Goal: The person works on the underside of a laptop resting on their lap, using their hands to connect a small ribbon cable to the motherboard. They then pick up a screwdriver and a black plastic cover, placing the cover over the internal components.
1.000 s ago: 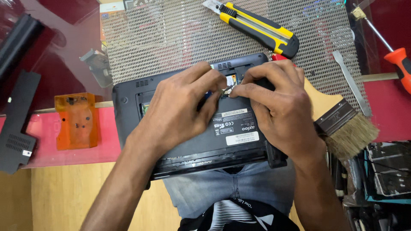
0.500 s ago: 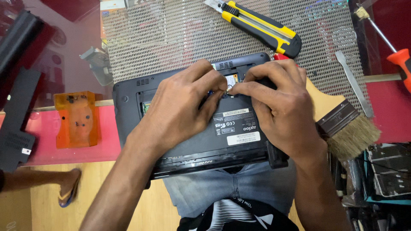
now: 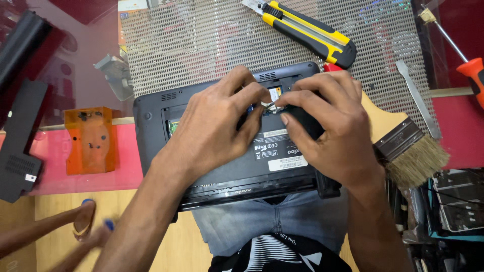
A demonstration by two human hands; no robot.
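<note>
Head view shows the left hand arched over the underside of a small dark grey plastic laptop, fingers curled and tips pressed down into an open bay near the far edge. The right hand meets it there, thumb and forefinger pinched nearly closed on a tiny silvery metal part; whether they truly grip it or only touch it I cannot tell. The laptop lies bottom up, its near edge over the person's lap, its far edge on a grey mesh mat. That little part looks light, stiff and easy to drop or bend, best taken at its edges with fingertips only. Beside the right wrist lies a wooden-handled flat paintbrush; farther off sit a yellow and black utility knife, a thin metal pry tool, a red-handled screwdriver and, left, an orange translucent plastic block
</note>
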